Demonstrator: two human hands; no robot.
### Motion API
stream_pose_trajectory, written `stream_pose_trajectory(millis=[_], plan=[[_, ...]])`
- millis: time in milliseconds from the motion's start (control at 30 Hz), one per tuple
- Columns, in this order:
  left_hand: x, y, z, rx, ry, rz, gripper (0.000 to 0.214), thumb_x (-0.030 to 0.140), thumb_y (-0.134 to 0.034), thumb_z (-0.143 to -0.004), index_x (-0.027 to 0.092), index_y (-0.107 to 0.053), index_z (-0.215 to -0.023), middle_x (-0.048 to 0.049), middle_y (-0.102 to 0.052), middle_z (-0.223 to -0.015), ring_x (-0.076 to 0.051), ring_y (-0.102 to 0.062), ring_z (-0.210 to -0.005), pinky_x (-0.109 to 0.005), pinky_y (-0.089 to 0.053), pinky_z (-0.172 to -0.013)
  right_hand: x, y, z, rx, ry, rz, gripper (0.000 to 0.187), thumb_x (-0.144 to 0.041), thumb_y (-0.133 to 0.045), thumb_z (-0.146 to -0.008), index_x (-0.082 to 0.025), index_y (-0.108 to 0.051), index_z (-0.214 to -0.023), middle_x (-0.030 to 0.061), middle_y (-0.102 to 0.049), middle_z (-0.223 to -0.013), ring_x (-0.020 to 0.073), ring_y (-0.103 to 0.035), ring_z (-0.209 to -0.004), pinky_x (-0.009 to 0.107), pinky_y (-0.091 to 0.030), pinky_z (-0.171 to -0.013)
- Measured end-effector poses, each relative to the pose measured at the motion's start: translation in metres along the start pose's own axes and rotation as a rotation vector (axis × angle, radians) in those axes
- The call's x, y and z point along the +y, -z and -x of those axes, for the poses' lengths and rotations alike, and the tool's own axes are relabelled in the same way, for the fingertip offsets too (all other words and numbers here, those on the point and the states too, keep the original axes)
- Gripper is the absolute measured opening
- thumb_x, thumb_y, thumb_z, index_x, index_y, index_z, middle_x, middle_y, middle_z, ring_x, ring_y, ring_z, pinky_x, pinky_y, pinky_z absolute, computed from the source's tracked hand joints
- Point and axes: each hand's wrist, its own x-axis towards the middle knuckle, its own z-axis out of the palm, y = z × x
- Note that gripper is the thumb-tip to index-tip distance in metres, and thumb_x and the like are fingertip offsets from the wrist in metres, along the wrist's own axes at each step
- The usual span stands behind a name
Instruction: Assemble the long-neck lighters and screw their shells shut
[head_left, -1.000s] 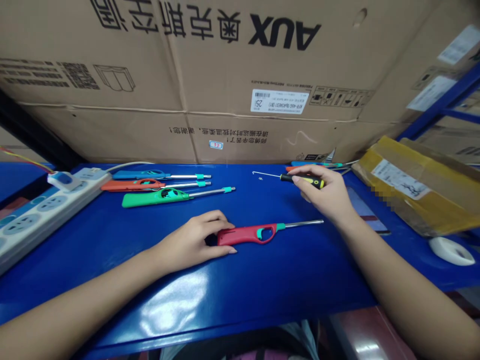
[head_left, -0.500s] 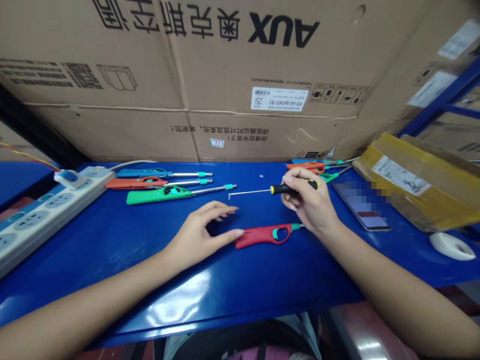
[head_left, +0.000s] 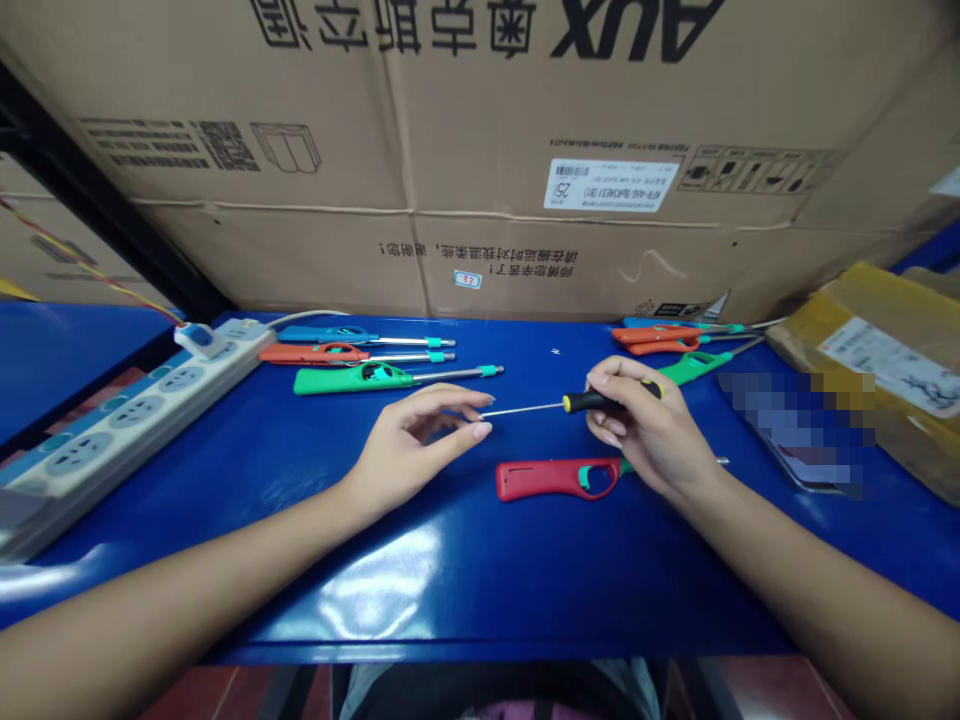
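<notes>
My right hand (head_left: 637, 410) grips a screwdriver (head_left: 525, 408) by its black and yellow handle, with the thin metal shaft pointing left. At the shaft's tip, the thumb and fingers of my left hand (head_left: 420, 435) close around a small screw, mostly hidden by the fingertips. Below both hands, a red gas lighter (head_left: 544, 480) with a green trigger lies on the blue table; my right hand covers part of its metal tube. A tiny light-coloured piece (head_left: 556, 351) lies farther back.
Green (head_left: 352, 380), orange (head_left: 311, 355) and blue (head_left: 319, 335) lighters lie at left beside a white power strip (head_left: 135, 410). More lighters (head_left: 660, 338) are at back right, near a blurred phone (head_left: 802, 430) and a taped yellow box (head_left: 877, 350). A large cardboard sheet (head_left: 480, 120) stands behind.
The view has shifted left. My left hand has left the red lighter's end and reached the screwdriver's tip, where a small screw hung sideways. My right hand keeps its hold on the handle.
</notes>
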Motion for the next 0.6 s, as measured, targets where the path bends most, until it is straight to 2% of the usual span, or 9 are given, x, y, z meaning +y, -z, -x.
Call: stream_pose_trajectory(millis=[133,400,500,600], plan=[[-0.0019,0.0017,0.0000,0.021,-0.047,-0.042,0.007,0.025,-0.077,-0.084,0.019,-0.079,-0.087,-0.0046,-0.077,-0.092,-0.014,-0.072,-0.084,-0.021,-0.059,-0.078,0.0037,-0.0001,0.0000,-0.017,-0.027,0.006,0.024,-0.031,-0.081,-0.072,-0.017,-0.062,-0.070,-0.0066,-0.045,-0.049,0.0038,-0.036,-0.039,0.017,-0.028,-0.037],[-0.0031,0.0055,-0.0027,0.051,0.110,-0.105,0.023,0.038,-0.076,-0.084,0.015,-0.076,-0.085,-0.0038,-0.076,-0.078,-0.014,-0.069,-0.067,-0.024,-0.059,-0.064,0.0023,-0.0006,0.0005,-0.082,-0.092,-0.017,0.026,-0.034,-0.085,-0.074,-0.019,-0.066,-0.083,-0.0067,-0.048,-0.056,0.0060,-0.044,-0.048,0.016,-0.040,-0.040],[-0.0052,0.0058,-0.0030,0.027,0.090,-0.150,0.022,0.037,-0.076,-0.084,0.015,-0.077,-0.085,-0.0046,-0.077,-0.081,-0.015,-0.069,-0.069,-0.024,-0.058,-0.065,0.0006,-0.0012,-0.0001,-0.051,-0.098,-0.062,0.026,-0.032,-0.087,-0.071,-0.018,-0.069,-0.084,-0.0050,-0.051,-0.062,0.0063,-0.046,-0.054,0.017,-0.044,-0.045],[-0.0079,0.0047,-0.0021,-0.018,0.046,-0.226,0.018,0.035,-0.076,-0.084,0.016,-0.077,-0.082,-0.0044,-0.077,-0.082,-0.015,-0.070,-0.072,-0.024,-0.057,-0.067,-0.0009,-0.0014,-0.0012,0.007,-0.070,-0.128,0.025,-0.028,-0.089,-0.067,-0.018,-0.072,-0.082,-0.0023,-0.058,-0.071,0.0052,-0.046,-0.056,0.015,-0.041,-0.044]])
